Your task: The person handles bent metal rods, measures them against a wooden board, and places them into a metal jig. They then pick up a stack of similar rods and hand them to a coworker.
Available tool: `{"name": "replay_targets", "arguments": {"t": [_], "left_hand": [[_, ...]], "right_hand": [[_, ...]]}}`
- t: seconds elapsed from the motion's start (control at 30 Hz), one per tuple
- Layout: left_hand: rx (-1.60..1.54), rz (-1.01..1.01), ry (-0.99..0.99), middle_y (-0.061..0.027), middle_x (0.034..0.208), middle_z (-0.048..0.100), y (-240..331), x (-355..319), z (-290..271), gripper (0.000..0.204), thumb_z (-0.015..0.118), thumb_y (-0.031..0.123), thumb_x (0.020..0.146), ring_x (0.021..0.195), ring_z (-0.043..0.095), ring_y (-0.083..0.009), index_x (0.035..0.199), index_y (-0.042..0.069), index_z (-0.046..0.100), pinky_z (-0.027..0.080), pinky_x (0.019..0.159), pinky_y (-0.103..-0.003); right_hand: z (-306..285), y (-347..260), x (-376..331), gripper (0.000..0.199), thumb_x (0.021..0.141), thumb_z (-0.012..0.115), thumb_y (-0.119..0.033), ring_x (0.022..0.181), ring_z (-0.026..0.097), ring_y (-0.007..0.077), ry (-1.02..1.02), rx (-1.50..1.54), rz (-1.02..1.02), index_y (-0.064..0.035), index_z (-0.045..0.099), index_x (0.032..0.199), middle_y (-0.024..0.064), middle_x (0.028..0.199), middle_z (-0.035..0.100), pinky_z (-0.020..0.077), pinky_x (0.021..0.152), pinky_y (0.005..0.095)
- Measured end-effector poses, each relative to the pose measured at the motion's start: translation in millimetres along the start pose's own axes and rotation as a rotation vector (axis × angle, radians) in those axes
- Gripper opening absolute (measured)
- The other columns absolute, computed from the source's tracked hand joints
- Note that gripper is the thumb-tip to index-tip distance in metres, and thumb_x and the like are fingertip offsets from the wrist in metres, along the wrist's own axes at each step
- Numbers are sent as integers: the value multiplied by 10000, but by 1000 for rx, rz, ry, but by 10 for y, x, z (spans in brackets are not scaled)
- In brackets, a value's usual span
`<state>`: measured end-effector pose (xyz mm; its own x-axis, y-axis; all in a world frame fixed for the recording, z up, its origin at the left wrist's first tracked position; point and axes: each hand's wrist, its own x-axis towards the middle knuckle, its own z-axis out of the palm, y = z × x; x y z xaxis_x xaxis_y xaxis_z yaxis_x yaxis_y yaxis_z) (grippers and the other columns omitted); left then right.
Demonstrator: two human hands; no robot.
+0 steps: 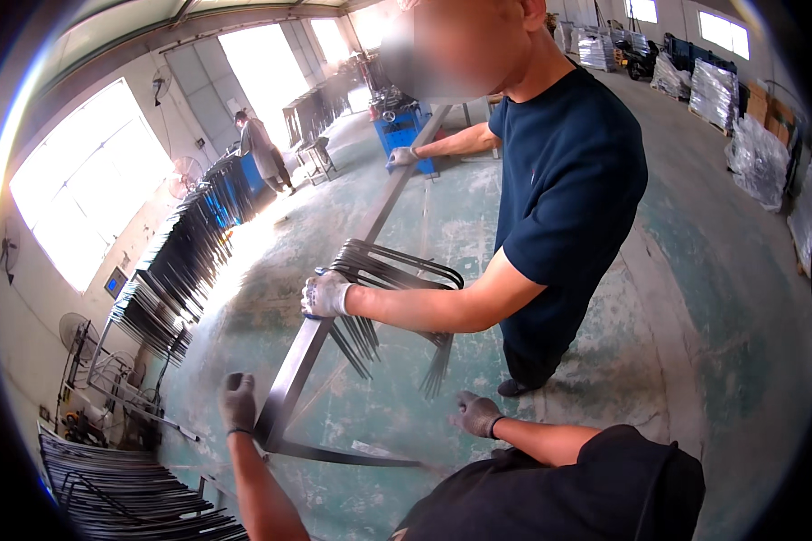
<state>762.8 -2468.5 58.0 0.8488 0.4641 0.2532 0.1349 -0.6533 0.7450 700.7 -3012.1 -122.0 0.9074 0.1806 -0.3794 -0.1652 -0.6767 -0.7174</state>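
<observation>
My left hand (238, 403), in a grey glove, is raised beside the near end of a long dark metal beam (303, 362), with loosely bent fingers and nothing visible in them. To the right, my right hand (476, 416), also gloved, hovers over the floor, fingers loosely apart and holding nothing. Several bent metal tubes (397, 261) with rounded tops hang across the beam, their legs pointing down. Facing me, a person in a dark blue T-shirt (573, 171) rests one white-gloved hand (327, 295) at the beam beside the tubes. That person's other gloved hand (403, 158) touches the beam farther away.
A flat dark bar (347, 457) extends rightward from the beam's near end. Stacked black tubes (135, 491) lie at lower left, and a long rack of tubes (185, 257) lines the left wall. A blue stand (397, 133) is at the far end. Wrapped bundles (715, 95) stand right.
</observation>
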Motion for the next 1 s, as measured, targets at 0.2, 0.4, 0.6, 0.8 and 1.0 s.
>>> {"name": "replay_targets", "arguments": {"t": [0.2,0.4,0.6,0.8,1.0], "left_hand": [[-364,-310,153,-78,1140,724,477,344,-902,441,619,289,1030,808,697,-161,1425,92,637,544,617,-313],[-269,-309,147,-112,983,741,854,-66,-823,554,661,308,1041,664,664,-171,1511,27,573,567,628,-332],[-290,-393,16,-62,794,668,736,-637,-875,434,646,250,1060,515,531,-112,1424,15,658,424,465,-273],[-272,-229,-480,-43,719,640,1760,-706,-9,461,690,212,1002,501,562,-108,1396,-26,665,432,444,-260],[-362,-217,105,-65,790,673,901,-446,53,210,658,121,971,547,584,-116,1120,-16,716,444,482,-286]], "right_hand": [[-197,-159,3,967,907,803,-440,1219,712,344,109,226,-201,-92,343,1683,188,1319,735,537,1063,433],[-135,-237,-13,974,900,780,-386,1105,747,348,-17,189,-27,-103,311,1705,156,1221,777,554,1011,447],[129,-255,410,998,887,772,-389,1135,735,390,-53,76,85,-68,299,1705,198,1198,779,554,1015,453],[369,-372,842,1007,908,787,-509,1336,648,423,-72,28,-45,-20,344,1669,315,1406,668,496,1140,457],[730,-728,499,754,938,748,-448,1355,641,405,-253,-58,-264,-41,563,1545,259,1458,665,492,1150,444]]}}
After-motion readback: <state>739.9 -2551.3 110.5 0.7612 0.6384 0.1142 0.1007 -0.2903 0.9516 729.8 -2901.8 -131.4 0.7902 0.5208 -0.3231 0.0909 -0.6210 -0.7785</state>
